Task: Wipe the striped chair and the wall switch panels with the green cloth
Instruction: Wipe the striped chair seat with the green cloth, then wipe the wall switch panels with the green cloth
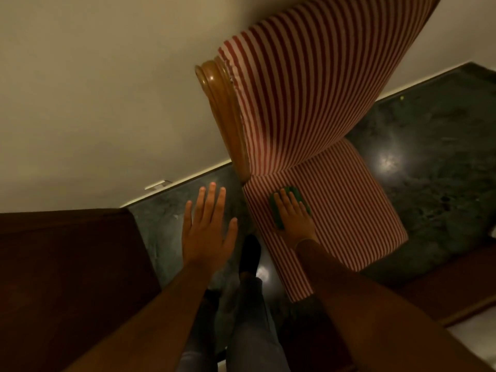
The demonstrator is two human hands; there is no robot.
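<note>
The striped chair [300,108] has red and white upholstery and a curved wooden frame [225,114]; it stands against the cream wall. My right hand [295,216] lies flat on the seat cushion [357,210], pressing the green cloth [279,213] against the fabric near the seat's left edge. The cloth shows only around my fingers. My left hand [206,226] hovers over the dark floor to the left of the chair, fingers spread and holding nothing. No wall switch panel is in view.
Dark wooden furniture [67,277] fills the lower left, and another dark wooden piece [442,285] sits at the lower right. The floor [434,146] is dark polished stone. My leg and a black shoe [249,253] stand between the furniture and the chair.
</note>
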